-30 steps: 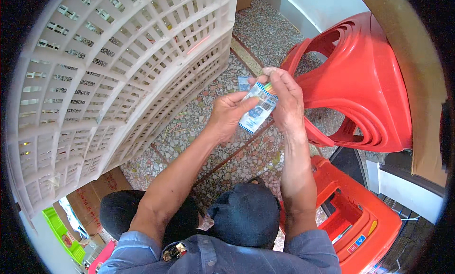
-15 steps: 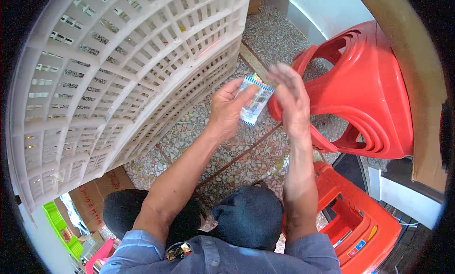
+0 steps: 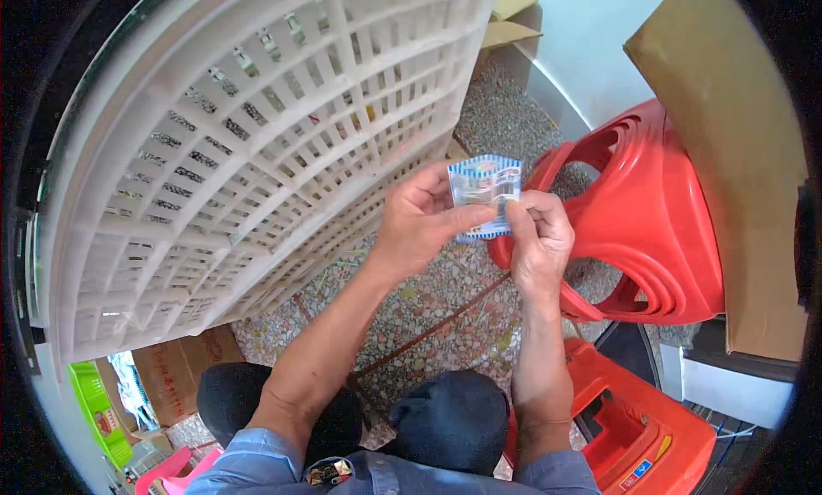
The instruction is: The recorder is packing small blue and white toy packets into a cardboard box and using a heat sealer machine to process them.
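Between my two hands is a small, partly see-through plastic packet (image 3: 485,176) with blue-and-white striped edges at both ends. My left hand (image 3: 418,225) grips its left side, the thumb lying across the front. From the right, my right hand (image 3: 541,240) pinches the lower right part between thumb and curled fingers. Both thumb tips nearly meet on the packet's face. Faint coloured shapes show on or through the plastic; I cannot tell what is inside. The packet is held up above the speckled stone floor (image 3: 411,328).
A large white slatted plastic crate (image 3: 248,182) stands on its side at the left. Stacked red plastic stools (image 3: 676,212) lie at the right, with another red stool (image 3: 646,409) nearer me. Brown cardboard (image 3: 728,152) leans beyond them. A green basket (image 3: 94,414) sits at the lower left.
My right hand, raised and blurred beside the packet before, now grips it. The packet has moved slightly right and stands more upright. The view has shifted a little.
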Demonstrator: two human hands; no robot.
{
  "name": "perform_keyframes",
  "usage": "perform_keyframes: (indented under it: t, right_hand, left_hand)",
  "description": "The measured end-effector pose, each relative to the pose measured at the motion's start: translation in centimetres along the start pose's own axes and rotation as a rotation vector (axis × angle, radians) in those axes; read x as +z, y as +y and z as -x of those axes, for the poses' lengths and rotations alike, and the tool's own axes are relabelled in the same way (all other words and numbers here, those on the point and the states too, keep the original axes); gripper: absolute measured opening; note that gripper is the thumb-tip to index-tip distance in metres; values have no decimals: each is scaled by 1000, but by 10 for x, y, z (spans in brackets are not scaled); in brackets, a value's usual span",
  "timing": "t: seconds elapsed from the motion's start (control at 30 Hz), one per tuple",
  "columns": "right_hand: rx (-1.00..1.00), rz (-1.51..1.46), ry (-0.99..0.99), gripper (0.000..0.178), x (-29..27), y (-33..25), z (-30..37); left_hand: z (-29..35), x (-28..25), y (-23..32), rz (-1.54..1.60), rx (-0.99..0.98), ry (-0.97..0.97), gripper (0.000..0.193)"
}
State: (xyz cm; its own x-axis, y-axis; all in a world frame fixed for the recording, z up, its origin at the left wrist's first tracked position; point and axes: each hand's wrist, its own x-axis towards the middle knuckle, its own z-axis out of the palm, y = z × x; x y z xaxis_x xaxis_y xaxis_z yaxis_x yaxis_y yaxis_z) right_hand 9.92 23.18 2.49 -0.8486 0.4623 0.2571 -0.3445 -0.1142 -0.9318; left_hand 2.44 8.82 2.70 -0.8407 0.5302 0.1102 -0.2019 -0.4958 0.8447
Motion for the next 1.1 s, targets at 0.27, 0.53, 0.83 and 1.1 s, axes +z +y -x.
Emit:
perform_keyframes:
  t: [0.27, 0.53, 0.83, 1.1]
  right_hand:
    - [-32, -129, 25, 8, 23, 0, -12]
    - [178, 2, -225, 19, 38, -55, -18]
    - [-93, 22, -254, 27, 63, -160, -67]
    - [-250, -30, -358, 25, 154, -286, -186]
  left_hand:
    - [-3, 15, 32, -260, 66, 127, 21]
    - [-2, 36, 71, -521, 184, 141, 18]
    - [-14, 88, 122, 120, 320, 53, 31]
    - [-36, 65, 79, -375, 77, 13, 25]
